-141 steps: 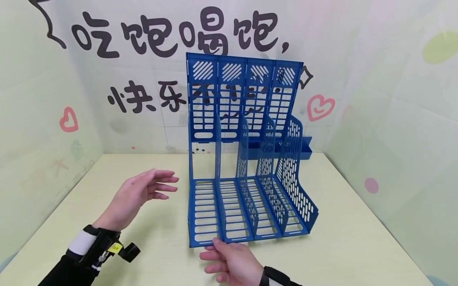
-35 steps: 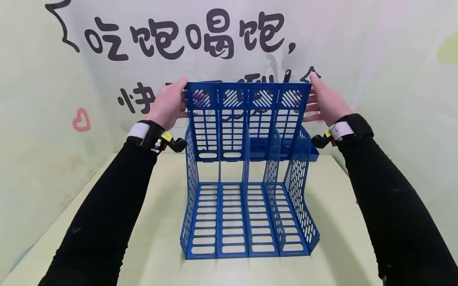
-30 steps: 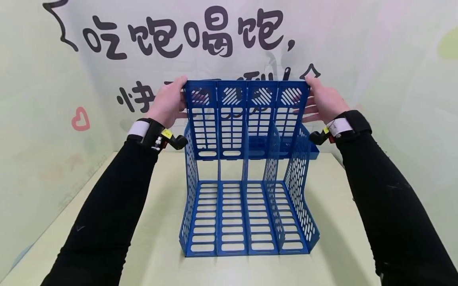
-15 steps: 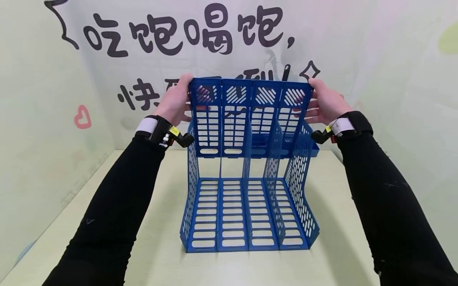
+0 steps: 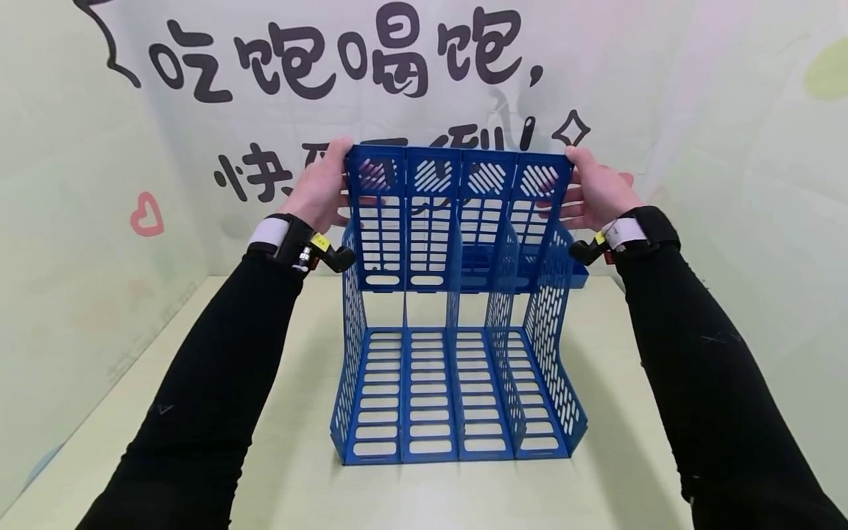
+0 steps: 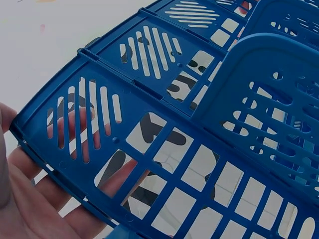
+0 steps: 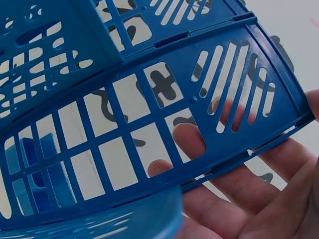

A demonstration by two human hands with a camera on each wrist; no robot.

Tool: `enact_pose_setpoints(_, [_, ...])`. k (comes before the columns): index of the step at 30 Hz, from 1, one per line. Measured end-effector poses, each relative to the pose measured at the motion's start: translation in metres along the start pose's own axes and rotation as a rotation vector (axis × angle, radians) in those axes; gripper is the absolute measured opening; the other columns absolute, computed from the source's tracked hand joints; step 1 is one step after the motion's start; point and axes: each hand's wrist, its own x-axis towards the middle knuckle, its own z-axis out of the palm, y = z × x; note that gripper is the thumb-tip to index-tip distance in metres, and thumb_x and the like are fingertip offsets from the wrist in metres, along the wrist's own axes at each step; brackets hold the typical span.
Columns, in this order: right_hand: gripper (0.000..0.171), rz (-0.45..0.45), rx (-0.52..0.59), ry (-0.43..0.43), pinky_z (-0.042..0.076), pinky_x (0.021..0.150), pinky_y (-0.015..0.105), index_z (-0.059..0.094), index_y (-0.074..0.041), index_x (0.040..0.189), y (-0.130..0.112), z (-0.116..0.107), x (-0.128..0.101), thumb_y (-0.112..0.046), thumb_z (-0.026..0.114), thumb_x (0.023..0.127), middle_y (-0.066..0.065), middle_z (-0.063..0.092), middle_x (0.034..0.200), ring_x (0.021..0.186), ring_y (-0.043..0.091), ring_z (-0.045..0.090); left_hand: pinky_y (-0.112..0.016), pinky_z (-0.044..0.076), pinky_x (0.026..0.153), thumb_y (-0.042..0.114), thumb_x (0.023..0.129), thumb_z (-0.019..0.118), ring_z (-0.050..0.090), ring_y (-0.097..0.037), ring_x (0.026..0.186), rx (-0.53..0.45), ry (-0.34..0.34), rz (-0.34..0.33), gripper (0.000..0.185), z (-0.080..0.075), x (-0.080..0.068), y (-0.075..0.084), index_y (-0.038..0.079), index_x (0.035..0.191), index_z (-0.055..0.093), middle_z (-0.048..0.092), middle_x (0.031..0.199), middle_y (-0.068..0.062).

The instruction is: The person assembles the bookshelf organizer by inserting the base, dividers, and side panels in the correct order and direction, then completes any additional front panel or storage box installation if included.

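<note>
The left hand and right hand pinch the top corners of the blue rack, which sits between them, fingers behind.

- Blue plastic file rack: four slotted compartments, five perforated dividers, tall back panel with striped vents on top.
- Standing upright on the table, mid-width, back panel toward the far edge, open front facing the near edge.

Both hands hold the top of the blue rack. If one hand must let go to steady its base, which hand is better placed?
Neither clearly. The left hand and right hand grip opposite top corners of the rack alike, equally far from its base.
</note>
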Motion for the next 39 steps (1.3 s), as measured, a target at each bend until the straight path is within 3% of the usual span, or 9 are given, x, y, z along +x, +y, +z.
enact_pose_setpoints(10, [0.09,-0.013,0.025,0.004,0.068,0.089,0.035,0.042,-0.007,0.161,0.006,0.0,0.0,-0.079,0.037,0.107,0.001,0.081,0.112,0.098,0.018,0.082,-0.066,0.046,0.115,0.072,0.11,0.032,0.062,-0.04,0.137,0.006,-0.027,0.007,0.068,0.002,0.001,-0.006,0.017,0.139,0.06,0.061,0.15,-0.014])
enact_pose_setpoints(19, [0.089,-0.02,0.026,-0.046,0.066,0.092,0.032,0.042,-0.008,0.159,0.009,0.008,0.008,-0.08,0.037,0.107,0.0,0.079,0.115,0.102,0.017,0.08,-0.047,0.056,0.09,0.073,0.107,0.039,0.067,-0.035,0.119,-0.04,-0.003,-0.012,0.064,-0.009,0.005,-0.022,0.015,0.124,0.062,0.069,0.127,-0.006])
enact_pose_setpoints(24, [0.08,-0.016,0.065,-0.038,0.066,0.088,0.03,0.05,-0.01,0.149,0.012,0.01,0.011,-0.077,0.041,0.107,-0.002,0.081,0.109,0.099,0.019,0.081,-0.046,0.054,0.092,0.077,0.108,0.034,0.065,-0.035,0.121,-0.036,-0.014,-0.016,0.07,-0.011,0.005,-0.029,0.015,0.127,0.062,0.067,0.128,-0.006])
enact_pose_setpoints(31, [0.074,-0.009,0.061,-0.031,0.066,0.08,0.03,0.054,-0.013,0.141,0.026,0.008,0.012,-0.077,0.039,0.108,-0.003,0.082,0.106,0.091,0.018,0.081,-0.048,0.054,0.097,0.076,0.108,0.038,0.063,-0.036,0.119,-0.046,0.003,-0.024,0.065,-0.005,0.006,-0.033,0.018,0.123,0.062,0.065,0.128,-0.006])
enact_pose_setpoints(39, [0.075,0.031,0.008,-0.025,0.066,0.073,0.029,0.056,-0.017,0.14,0.051,0.001,0.011,-0.081,0.035,0.106,-0.008,0.082,0.093,0.077,0.012,0.079,-0.049,0.055,0.102,0.073,0.108,0.042,0.063,-0.037,0.122,-0.058,-0.079,-0.036,0.06,0.002,0.008,-0.041,0.017,0.125,0.058,0.06,0.129,-0.01])
